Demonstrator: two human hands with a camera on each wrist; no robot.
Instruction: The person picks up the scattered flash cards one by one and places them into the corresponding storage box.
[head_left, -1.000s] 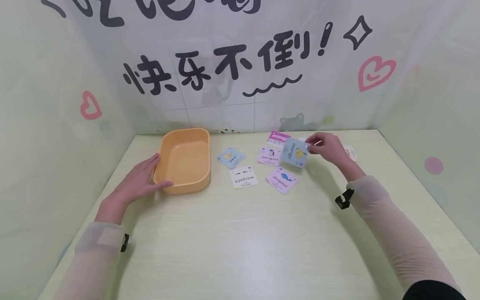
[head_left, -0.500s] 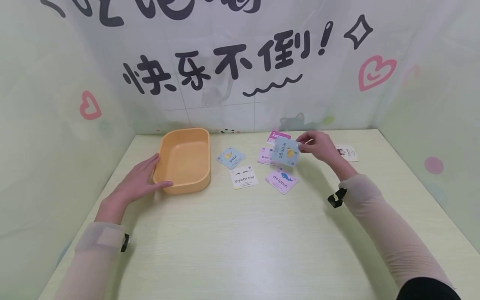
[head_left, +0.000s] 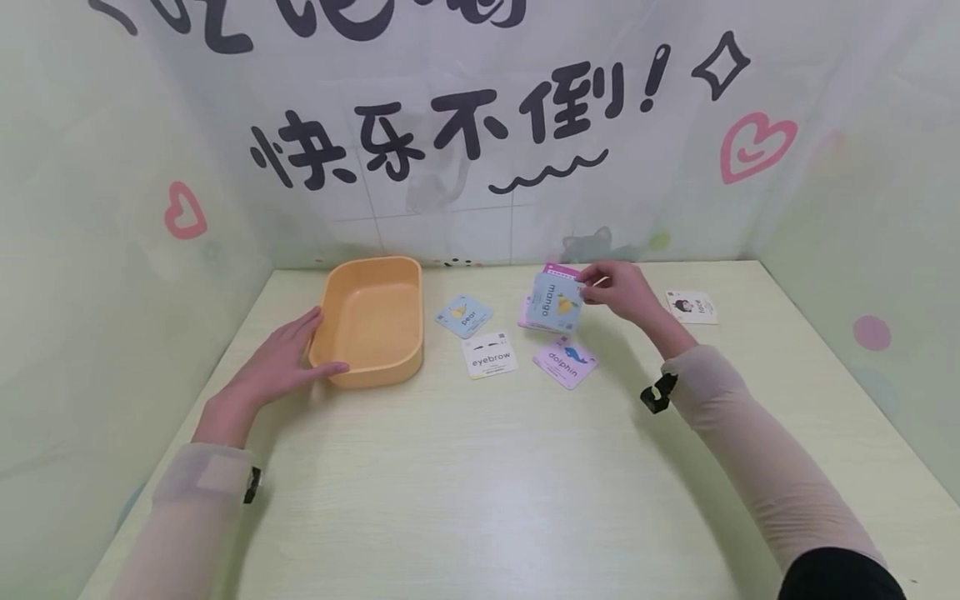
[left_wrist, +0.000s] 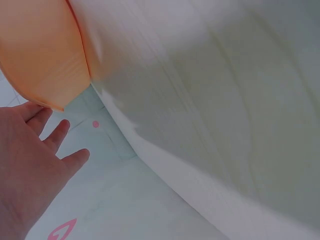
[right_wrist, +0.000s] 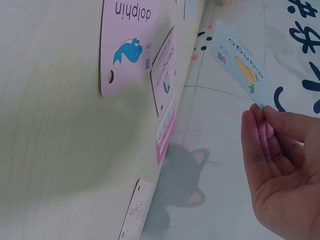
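Observation:
My right hand [head_left: 621, 292] pinches a blue mango card [head_left: 555, 302] by its edge, holding it raised above the tabletop. In the right wrist view the mango card [right_wrist: 240, 65] is clear of the cards lying below. A penguin card [right_wrist: 164, 75] lies mostly hidden under it in the head view, near a magenta-topped card [head_left: 561, 269]. The dolphin card [head_left: 566, 362] lies in front. At the left, my left hand [head_left: 273, 358] rests against an orange bin [head_left: 375, 379], fingers fairly straight along its left side and thumb at the front rim.
Between bin and mango card lie a pear card [head_left: 463, 317] and an eyebrow card [head_left: 490, 356]. A face card [head_left: 692, 307] lies at the right. Another white card [right_wrist: 135, 210] shows in the right wrist view. A printed cloth wall [head_left: 442, 225] stands behind the table.
My right hand has carried the mango card leftward, now covering most of the penguin card and uncovering the face card. The left hand and the bin have stayed in place.

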